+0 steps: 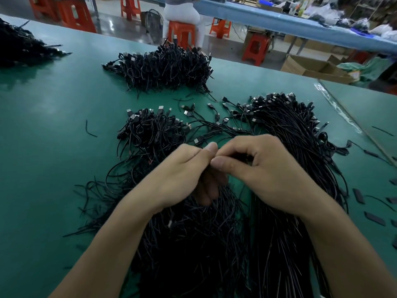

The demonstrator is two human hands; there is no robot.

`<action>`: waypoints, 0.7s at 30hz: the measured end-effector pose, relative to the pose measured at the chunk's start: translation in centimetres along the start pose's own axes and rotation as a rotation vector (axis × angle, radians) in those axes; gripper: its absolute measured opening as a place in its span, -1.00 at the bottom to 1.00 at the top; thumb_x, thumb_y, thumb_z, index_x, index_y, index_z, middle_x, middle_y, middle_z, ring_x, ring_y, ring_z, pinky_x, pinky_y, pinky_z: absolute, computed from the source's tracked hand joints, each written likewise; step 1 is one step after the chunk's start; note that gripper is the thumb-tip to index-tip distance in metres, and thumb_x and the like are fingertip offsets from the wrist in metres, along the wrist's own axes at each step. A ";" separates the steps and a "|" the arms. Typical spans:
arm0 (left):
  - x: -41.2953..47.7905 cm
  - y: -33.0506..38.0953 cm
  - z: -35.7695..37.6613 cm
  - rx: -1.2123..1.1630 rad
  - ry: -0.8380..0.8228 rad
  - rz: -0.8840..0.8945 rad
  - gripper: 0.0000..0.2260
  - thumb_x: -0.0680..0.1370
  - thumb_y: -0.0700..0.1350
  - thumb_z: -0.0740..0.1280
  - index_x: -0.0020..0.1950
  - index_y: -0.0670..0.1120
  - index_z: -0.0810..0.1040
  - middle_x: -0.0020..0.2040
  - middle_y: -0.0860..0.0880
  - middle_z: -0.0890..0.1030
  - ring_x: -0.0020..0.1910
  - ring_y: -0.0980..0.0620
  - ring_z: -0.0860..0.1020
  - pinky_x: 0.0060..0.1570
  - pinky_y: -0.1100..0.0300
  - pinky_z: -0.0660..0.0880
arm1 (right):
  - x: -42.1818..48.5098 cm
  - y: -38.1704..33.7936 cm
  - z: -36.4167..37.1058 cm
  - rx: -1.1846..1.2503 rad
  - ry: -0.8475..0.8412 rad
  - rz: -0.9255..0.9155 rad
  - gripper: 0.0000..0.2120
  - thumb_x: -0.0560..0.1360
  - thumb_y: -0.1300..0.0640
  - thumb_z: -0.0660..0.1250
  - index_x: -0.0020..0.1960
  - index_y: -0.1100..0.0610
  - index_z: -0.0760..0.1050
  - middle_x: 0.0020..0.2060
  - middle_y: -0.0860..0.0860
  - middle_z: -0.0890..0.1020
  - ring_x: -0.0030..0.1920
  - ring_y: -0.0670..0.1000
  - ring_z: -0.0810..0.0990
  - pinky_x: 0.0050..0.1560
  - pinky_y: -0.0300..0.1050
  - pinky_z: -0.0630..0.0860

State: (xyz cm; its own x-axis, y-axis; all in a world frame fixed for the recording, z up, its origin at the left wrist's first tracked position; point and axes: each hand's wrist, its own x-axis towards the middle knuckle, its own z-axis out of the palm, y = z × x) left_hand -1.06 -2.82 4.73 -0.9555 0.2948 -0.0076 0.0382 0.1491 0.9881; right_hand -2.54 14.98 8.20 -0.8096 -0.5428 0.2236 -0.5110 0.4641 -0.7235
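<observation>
My left hand (184,173) and my right hand (264,168) meet at the middle of the green table (53,125), fingertips together. Both pinch a thin black cable (240,157) held between them; most of it is hidden by my curled fingers. Under my hands lies a big spread of loose black cables (193,244). A long bundle of straight USB cables (285,147) runs along the right, plugs at its far end. A smaller heap of coiled cables (150,130) sits just beyond my left hand.
A large pile of coiled cables (165,67) lies farther back, another pile (19,48) at the far left. Small black parts (374,218) dot the right edge. Beyond the table are orange stools (182,33), a seated person (182,11) and cardboard boxes (311,67).
</observation>
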 end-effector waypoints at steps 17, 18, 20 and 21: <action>-0.1 -0.8 -0.9 -0.570 -0.471 -0.040 -0.54 0.64 0.13 0.15 -0.41 -0.03 0.43 -0.35 -0.12 0.63 -0.44 0.01 0.61 -0.23 0.06 0.62 | -0.2 0.9 -0.1 0.313 -0.014 0.005 -0.96 0.48 0.16 0.42 -0.10 0.09 0.56 -0.20 0.16 0.66 -0.15 0.15 0.65 -0.07 0.07 0.63; 0.0 -1.0 -0.8 -0.538 -0.416 -0.047 -0.55 0.61 0.15 0.18 -0.42 -0.02 0.46 -0.34 -0.12 0.64 -0.42 0.00 0.61 -0.23 0.07 0.62 | -0.3 0.9 -0.1 0.242 0.006 0.002 -0.97 0.50 0.15 0.41 -0.10 0.07 0.56 -0.21 0.11 0.67 -0.16 0.11 0.66 -0.07 0.12 0.61; 0.3 -1.1 -0.4 -0.467 -0.277 -0.049 -0.56 0.58 0.17 0.22 -0.41 -0.04 0.50 -0.32 -0.12 0.64 -0.41 0.00 0.59 -0.27 0.14 0.60 | -0.4 0.8 0.1 0.161 0.026 -0.009 -0.94 0.55 0.18 0.38 -0.09 0.07 0.54 -0.23 0.03 0.69 -0.18 0.06 0.68 -0.09 0.10 0.60; 0.4 -1.1 -0.2 -0.414 -0.188 -0.044 -0.56 0.59 0.16 0.23 -0.39 -0.05 0.53 -0.31 -0.11 0.62 -0.41 0.01 0.57 -0.28 0.19 0.58 | -0.5 0.8 0.1 0.131 0.035 -0.024 -0.92 0.57 0.21 0.37 -0.09 0.07 0.53 -0.24 -0.03 0.70 -0.18 0.04 0.69 -0.08 0.00 0.60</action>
State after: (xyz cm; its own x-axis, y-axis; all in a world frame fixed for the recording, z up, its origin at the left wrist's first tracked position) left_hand -1.54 -3.04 3.63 -0.8824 0.4688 -0.0412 -0.1583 -0.2133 0.9641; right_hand -2.46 15.53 7.43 -0.8079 -0.5274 0.2630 -0.4906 0.3547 -0.7959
